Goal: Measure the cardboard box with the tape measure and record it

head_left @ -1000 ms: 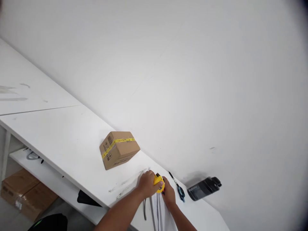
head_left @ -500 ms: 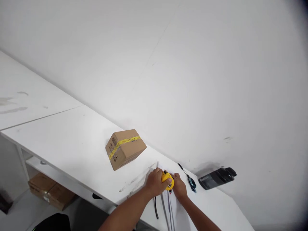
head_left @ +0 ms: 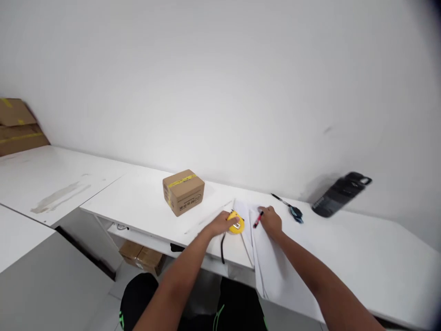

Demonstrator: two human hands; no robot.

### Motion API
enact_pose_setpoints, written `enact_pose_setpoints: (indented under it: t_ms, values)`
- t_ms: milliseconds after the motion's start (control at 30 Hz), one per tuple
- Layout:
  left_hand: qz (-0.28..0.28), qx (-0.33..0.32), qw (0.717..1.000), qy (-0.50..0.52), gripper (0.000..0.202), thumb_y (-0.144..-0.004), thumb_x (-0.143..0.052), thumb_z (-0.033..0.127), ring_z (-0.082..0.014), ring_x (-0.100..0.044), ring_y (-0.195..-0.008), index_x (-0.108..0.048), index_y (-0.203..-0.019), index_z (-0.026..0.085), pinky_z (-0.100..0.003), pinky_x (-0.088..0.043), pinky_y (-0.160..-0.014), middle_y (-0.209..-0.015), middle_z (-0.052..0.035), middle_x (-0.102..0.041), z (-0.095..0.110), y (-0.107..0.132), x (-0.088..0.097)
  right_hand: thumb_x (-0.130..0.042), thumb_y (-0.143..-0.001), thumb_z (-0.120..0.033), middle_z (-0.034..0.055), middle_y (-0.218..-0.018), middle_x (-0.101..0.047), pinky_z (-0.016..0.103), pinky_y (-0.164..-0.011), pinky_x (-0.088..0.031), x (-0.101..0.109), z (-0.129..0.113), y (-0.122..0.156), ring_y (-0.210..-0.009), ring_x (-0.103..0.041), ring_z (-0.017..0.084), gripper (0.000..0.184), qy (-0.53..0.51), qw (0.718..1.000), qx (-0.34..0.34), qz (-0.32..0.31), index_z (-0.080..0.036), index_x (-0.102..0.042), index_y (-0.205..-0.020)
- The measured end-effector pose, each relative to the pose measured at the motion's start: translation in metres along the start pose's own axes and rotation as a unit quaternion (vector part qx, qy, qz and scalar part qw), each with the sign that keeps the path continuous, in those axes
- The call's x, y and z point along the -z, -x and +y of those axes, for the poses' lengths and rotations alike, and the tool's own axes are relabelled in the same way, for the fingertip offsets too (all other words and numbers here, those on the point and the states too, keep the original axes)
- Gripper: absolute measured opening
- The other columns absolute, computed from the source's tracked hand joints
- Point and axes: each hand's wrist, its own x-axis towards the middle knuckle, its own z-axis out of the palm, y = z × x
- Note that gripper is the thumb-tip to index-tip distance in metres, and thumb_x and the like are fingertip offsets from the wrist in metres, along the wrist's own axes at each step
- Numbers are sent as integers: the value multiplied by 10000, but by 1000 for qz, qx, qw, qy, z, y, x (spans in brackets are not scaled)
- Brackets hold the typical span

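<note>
My left hand (head_left: 220, 224) is closed round a yellow tape measure (head_left: 236, 222), just over the left edge of the paper. A black strap (head_left: 222, 250) hangs below it over the table's front edge. To the right, my right hand (head_left: 271, 219) is closed on a slim red pen (head_left: 258, 219) with dark ends, against the white paper sheets (head_left: 272, 266). These sheets droop over the front edge of the table. Right of my right hand lie a thin black-and-silver pen-like tool (head_left: 279, 199) and a dark blue object (head_left: 295, 213) whose kind is unclear.
A brown cardboard box (head_left: 184, 191) with yellow tape stands on the white table (head_left: 131, 202), left of my hands. A dark bottle (head_left: 339, 195) stands by the wall at right. More cartons (head_left: 20, 126) sit far left, and another box (head_left: 142, 257) lies beneath the table.
My view has tilted up and turned. My hands, close together before, are now apart: the tape measure stays in my left hand, and my right hand has moved right with the red pen.
</note>
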Motion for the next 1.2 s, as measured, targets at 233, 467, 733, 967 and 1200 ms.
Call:
enact_pose_setpoints:
  t_ms: [233,467,733,967,1200]
  values:
    - [36,8,997,-70,542,-838,-517,611,-252,-541,-1093,-676,-988,116,-353,-430,-967,-1198,-129,-562,1,-3,-13,-397,-891,-95,94,-1225,-543,248,-696,-401,4,8,-1,-914,-599,167,515,-53,999,-3,12,-227,-479,-1383]
    - [58,2,992,-110,460,-853,-529,563,-247,-524,-1135,-697,-965,149,-347,-426,-1003,-1194,-111,-541,4,10,-21,-358,-895,-95,90,-1238,-560,260,-713,-425,4,11,0,-916,-594,172,530,-88,996,13,13,-211,-431,-1407]
    - [64,-21,986,-155,399,-884,-508,510,-229,-526,-1151,-690,-955,162,-338,-400,-1041,-1194,-101,-547,9,16,-21,-359,-886,-86,113,-1236,-560,277,-704,-415,2,12,-36,-897,-602,190,519,-90,996,1,-7,-196,-463,-1382]
    - [74,-37,986,-143,368,-899,-488,498,-211,-552,-1084,-639,-925,164,-343,-429,-998,-1156,-99,-552,9,20,-22,-315,-952,-187,101,-1211,-574,277,-751,-435,-1,16,-33,-966,-588,194,442,-143,988,10,60,-192,-477,-1363]
    - [260,-78,960,-71,574,-869,-515,557,-274,-491,-1176,-419,-1292,181,-413,-424,-1007,-1327,-159,-415,16,41,-13,-356,-916,-607,144,-1160,-606,417,-910,-448,37,-29,-4,-930,-607,231,616,-405,893,166,109,-173,-476,-1335]
